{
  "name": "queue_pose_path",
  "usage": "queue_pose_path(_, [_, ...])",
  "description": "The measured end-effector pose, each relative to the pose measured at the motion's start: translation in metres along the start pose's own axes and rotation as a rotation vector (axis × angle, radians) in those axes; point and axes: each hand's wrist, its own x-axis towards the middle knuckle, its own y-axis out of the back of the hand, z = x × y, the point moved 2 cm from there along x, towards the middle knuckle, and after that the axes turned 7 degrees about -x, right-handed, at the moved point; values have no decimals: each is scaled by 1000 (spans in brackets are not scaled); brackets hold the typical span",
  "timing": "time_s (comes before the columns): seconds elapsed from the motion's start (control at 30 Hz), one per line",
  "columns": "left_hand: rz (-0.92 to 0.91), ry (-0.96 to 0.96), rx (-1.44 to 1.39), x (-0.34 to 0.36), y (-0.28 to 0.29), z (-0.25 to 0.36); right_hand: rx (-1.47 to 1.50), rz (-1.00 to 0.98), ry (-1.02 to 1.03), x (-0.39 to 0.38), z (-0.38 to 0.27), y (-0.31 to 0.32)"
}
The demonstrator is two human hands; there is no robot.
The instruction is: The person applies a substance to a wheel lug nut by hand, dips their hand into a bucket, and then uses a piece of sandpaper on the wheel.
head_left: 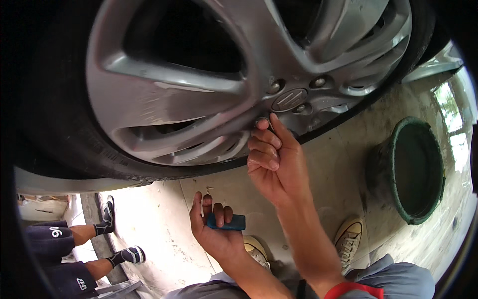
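A grey alloy wheel [174,84] fills the upper view, with a centre cap [290,99] and silver bolts [275,87] around it. My right hand [276,154] is raised to the wheel just below the cap, fingers curled and the thumb tip beside a bolt hole; what, if anything, they grip there is too small and hidden to make out. Lower and to the left, my left hand [214,231] is closed on a small teal block [229,222], with the index finger raised.
A green tub of dark liquid [381,169] stands on the tiled floor [331,169] at right. The black tyre [59,109] rims the wheel. Another person's legs [92,234], in dark shorts and sandals, are at lower left. My canvas shoes [348,239] show below my arms.
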Motion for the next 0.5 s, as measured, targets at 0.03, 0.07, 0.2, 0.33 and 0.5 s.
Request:
queue_pose_path(0.03, [10, -13, 8, 1, 0, 3, -20, 12, 37, -2, 0, -3])
queue_pose_path(0.07, [20, -25, 14, 1, -1, 7, -104, 37, 78, -2, -4, -3])
queue_pose_path(0.2, [21, -38, -49, 0, 0, 19, -1659, 292, 868, -12, -35, -6])
queue_pose_path(0.33, [27, -19, -58, 0, 1, 13, -2245, 207, 1153, -18, -36, -15])
queue_pose_path(0.5, [-30, 38, -55, 1, 7, 1, -2865, 244, 1050, -17, -16, -26])
